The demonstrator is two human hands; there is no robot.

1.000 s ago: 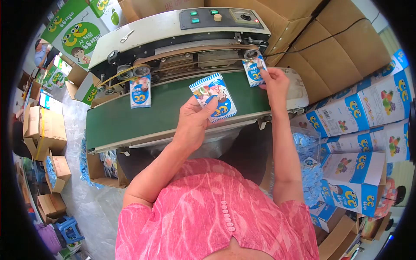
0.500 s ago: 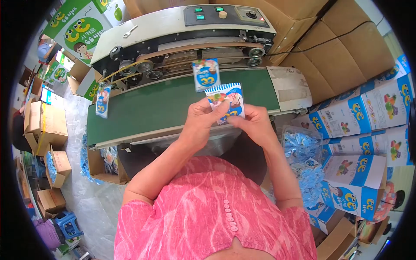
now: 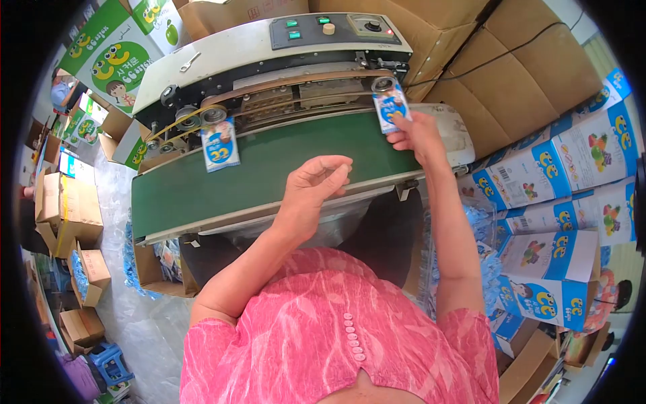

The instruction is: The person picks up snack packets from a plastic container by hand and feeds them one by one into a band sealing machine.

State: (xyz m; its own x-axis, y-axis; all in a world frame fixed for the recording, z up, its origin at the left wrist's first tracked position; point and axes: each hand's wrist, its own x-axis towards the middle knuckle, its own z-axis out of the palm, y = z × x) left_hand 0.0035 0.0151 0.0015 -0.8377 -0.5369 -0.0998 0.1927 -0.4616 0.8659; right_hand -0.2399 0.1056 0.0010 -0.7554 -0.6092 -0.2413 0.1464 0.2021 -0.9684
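Observation:
My right hand (image 3: 418, 137) pinches the lower edge of a blue and white packet (image 3: 390, 109), whose top is at the right-hand roller of the sealing machine (image 3: 269, 50). Over the front edge of the green belt (image 3: 175, 195) is my left hand (image 3: 317, 188), empty, with its fingers curled and the thumb apart from them. Another packet (image 3: 220, 145) hangs at the machine's left rollers, its lower part over the belt.
Blue and white cartons (image 3: 558, 175) stack up on the right. A clear tub (image 3: 471, 222) of blue packets sits beside my right arm. Brown boxes (image 3: 70, 202) stand on the left. A wrench (image 3: 190, 62) lies on the machine.
The packet formerly in my left hand is gone from it. My right hand has moved from my left hand to the right-hand roller with a packet. The earlier belt packets have shifted left.

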